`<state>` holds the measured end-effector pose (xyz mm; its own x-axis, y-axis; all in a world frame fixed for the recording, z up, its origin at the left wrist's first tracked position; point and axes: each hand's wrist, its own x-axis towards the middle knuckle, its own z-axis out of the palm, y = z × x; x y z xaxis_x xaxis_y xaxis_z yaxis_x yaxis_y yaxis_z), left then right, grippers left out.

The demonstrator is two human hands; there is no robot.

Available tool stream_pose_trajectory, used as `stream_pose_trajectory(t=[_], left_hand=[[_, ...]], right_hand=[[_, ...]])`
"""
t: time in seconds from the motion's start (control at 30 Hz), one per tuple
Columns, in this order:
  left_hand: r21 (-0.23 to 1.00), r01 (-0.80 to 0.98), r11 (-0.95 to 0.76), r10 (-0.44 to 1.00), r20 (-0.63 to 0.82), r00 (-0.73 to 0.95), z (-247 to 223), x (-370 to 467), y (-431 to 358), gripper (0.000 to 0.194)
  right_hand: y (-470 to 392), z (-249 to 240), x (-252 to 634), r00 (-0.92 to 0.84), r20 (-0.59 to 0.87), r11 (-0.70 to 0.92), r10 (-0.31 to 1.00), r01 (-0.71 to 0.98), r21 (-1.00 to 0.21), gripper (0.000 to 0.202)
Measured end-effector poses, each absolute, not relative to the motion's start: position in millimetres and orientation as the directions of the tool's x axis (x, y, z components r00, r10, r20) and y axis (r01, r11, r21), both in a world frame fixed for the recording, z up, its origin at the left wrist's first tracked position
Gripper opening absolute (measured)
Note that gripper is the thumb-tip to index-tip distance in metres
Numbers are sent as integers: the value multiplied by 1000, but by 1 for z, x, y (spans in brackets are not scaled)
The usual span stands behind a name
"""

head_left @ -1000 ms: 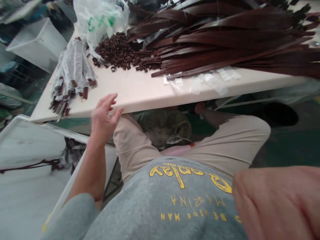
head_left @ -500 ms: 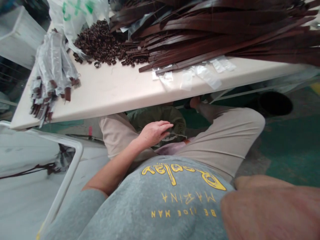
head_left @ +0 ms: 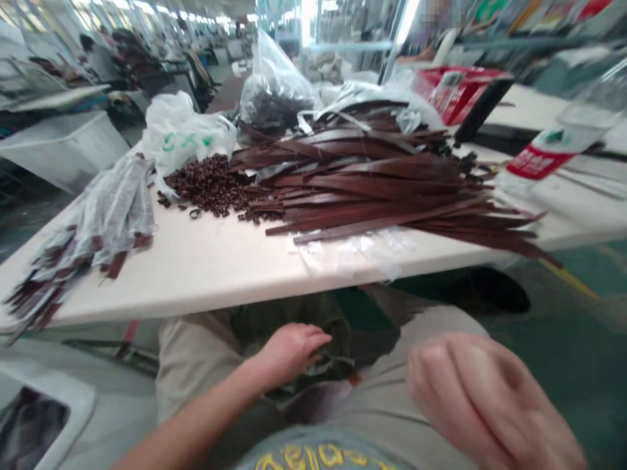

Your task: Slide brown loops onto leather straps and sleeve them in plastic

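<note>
At lower centre, the left hand (head_left: pixel 292 350) lies with fingers loosely curled on a dark green bag (head_left: pixel 337 326) between the knees, under the worktop (head_left: pixel 220 267). The blurred right hand (head_left: pixel 470 391), lower right, looks loosely spread and holds nothing. At upper left, a white plastic bag (head_left: pixel 183 140) spills small brown rings (head_left: pixel 210 186) beside brown straps (head_left: pixel 372 189).

The left hand (head_left: pixel 291 349) reaches down between the knees, fingers curled loosely, forearm bare. The right hand (head_left: pixel 482 398) is raised close to the camera, blurred, fingers bent.
</note>
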<state>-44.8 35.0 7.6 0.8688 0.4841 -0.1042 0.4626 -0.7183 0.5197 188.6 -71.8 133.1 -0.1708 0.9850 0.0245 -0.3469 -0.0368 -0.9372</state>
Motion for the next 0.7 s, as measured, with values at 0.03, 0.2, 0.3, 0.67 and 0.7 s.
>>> stream_pose_trajectory(t=[0.03,0.2,0.3,0.67,0.7], left_hand=[[529,469,-707,489,-114,865,2,-42,36,34],[586,505,-633,480,-214,851,-18,-34,31,27],[622,501,-601,440,-266,858,-19,-34,29,26],[629,557,-542,456,-336,824,-14,-34,43,31],[629,555,-544,460,-329,825,-16,-34,43,32]], right_hand=[[-49,130,199,-143,73,22,987,-331,-944,44],[29,101,261,194,373,209,907,562,-800,33],[63,86,294,92,537,125,839,927,-354,23],[151,75,336,-165,418,151,893,986,67,31],[153,76,337,-170,425,147,889,985,85,30]])
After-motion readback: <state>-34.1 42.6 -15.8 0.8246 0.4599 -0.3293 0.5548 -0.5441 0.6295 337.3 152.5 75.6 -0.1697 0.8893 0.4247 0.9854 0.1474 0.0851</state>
